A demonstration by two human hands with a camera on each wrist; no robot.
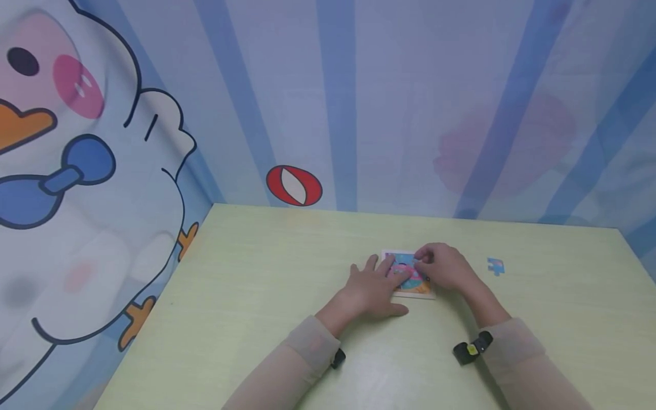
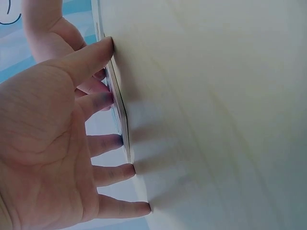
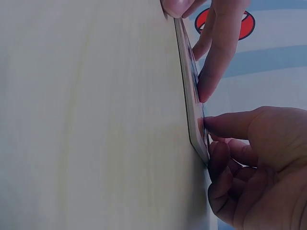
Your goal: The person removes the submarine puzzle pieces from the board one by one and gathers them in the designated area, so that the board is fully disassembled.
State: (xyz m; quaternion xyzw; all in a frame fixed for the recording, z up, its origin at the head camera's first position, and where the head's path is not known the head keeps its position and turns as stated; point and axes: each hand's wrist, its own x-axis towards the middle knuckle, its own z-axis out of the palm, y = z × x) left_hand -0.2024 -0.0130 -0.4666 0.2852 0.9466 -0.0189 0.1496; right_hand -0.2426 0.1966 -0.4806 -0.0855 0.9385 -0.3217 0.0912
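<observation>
Left hand (image 1: pixel 376 285) lies flat, fingers straight and spread, tips pressing on the puzzle board (image 1: pixel 410 274) from its 9 o'clock side; left wrist view shows the fingers (image 2: pixel 103 100) resting on the board's edge (image 2: pixel 117 103) and on the surface (image 2: pixel 216 115) beside it. Right hand (image 1: pixel 443 266) sits at the board's 3 o'clock side, fingers curled, tips pressing onto the board's face; whether it pinches a piece under them cannot be told. Right wrist view: curled fingers (image 3: pixel 230 125) touch the thin board (image 3: pixel 194 105), with the left hand's fingers (image 3: pixel 218 52) on it farther off. Board lies flat on the pale green surface (image 1: pixel 256 296), near its middle, between the two hands, picture mostly covered. One loose blue puzzle piece (image 1: pixel 495 265) lies on the surface at 3 o'clock of the right hand, apart from it. Cartoon duck wall (image 1: pixel 77 171) at 9 o'clock, striped wall with red ball (image 1: pixel 294 185) at 12 o'clock.
</observation>
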